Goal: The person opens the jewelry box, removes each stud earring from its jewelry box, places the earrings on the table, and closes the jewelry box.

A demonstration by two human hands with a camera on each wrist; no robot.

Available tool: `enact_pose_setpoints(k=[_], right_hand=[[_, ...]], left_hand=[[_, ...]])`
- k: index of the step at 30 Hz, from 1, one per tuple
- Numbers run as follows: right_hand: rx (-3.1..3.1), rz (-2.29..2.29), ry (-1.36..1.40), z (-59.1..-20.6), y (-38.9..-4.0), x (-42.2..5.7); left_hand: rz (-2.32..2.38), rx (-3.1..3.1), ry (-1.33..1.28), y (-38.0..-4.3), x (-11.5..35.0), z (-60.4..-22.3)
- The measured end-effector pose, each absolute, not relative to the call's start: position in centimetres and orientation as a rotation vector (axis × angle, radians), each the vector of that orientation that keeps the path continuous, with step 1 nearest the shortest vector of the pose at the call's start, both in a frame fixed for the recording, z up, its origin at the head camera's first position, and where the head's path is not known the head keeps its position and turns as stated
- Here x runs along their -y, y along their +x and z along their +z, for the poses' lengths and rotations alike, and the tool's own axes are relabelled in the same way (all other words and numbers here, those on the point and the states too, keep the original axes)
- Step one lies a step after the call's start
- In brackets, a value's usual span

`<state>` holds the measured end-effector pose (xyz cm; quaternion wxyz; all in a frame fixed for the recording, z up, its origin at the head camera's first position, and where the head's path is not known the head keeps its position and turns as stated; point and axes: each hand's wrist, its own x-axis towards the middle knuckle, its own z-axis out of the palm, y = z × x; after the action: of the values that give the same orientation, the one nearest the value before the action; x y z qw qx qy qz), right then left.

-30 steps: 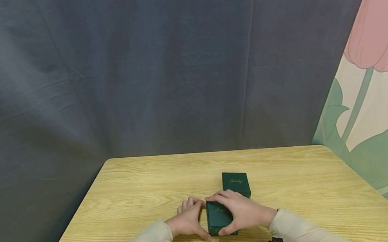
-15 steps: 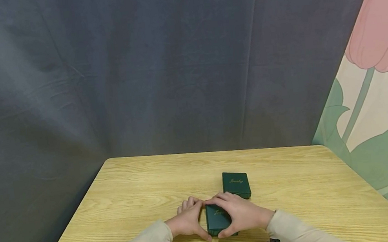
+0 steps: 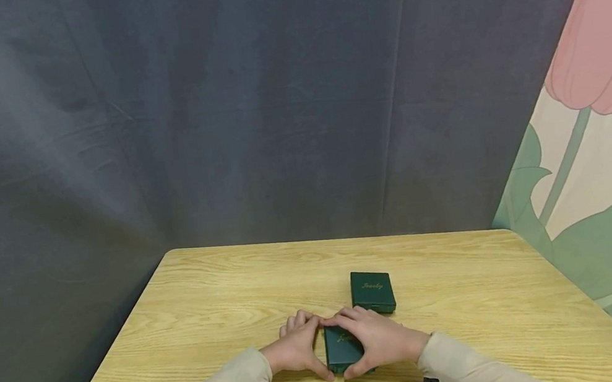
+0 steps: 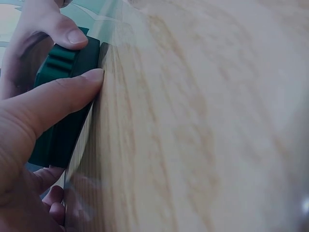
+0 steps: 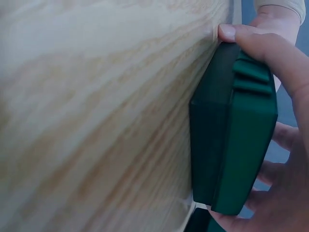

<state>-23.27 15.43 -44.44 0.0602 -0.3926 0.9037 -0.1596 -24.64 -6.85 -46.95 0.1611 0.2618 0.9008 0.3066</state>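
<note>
Change: right hand point(image 3: 377, 339) is sitting slightly lower and farther left in the head view than one second ago, and near green box point(image 3: 339, 346) is shifting with it, its far edge now showing lower in the frame. For the work in hand, my judgement: the box is being nudged into position on the table point(image 3: 228, 299) rather than lifted, with left hand point(image 3: 294, 348) perhaps serving as a stop.

State of fingers: right thumb and fingers are pinching the near box across its front and far sides. Left thumb and forefinger are standing apart, bracketing the box's left side; whether they are pressing on it, cannot tell. Forefingers of both hands are meeting, or nearly so, by its far left corner.

Location: near box is lying at lower centre of the frame, between the hands. Far green box point(image 3: 372, 291) is lying above and right of it; the gap between them is partly hiding behind the right hand.

Against the earlier frame: far box is holding its place but showing more of its lower edge; left hand is staying put.
</note>
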Motion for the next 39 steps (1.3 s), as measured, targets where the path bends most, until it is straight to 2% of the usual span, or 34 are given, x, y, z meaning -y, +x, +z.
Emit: enact_pose_setpoints(k=[12, 31, 39], right_hand=[[-2.651, -0.57, -1.185, -44.6, -23.2, -16.0], [-2.578, -0.732, -0.871, -43.8, -22.6, -18.3], [-2.579, -0.809, -0.866, -44.0, -22.7, -18.1]], left_hand=[[0.863, -2.572, 0.753, -24.5, 6.7, -46.7], [0.918, -2.579, 0.757, -24.1, 6.8, -46.3], [0.918, -2.563, 0.761, -24.5, 7.0, -47.1]])
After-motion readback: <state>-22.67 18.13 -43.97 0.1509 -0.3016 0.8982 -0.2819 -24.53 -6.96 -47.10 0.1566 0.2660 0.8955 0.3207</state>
